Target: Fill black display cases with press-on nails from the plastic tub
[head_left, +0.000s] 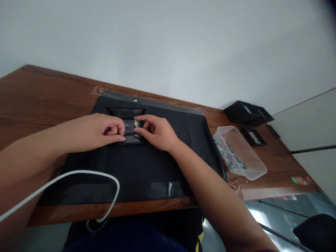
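Note:
A small flat black box lies on the black mat with its lid tipped back. My left hand rests over the box's left side, fingers curled and thumb along it, gripping that side. Between the thumb and forefinger of my right hand is a small piece with a bright green flower, held over the right part of the box. Just below it, inside the box, sits a dark oval piece. The fingertips hide part of the flower piece.
The black mat is taped to a wooden table. A clear plastic tub of small packets stands right, with black boxes behind it. A white cable crosses at the front left. A small white bit lies at the back.

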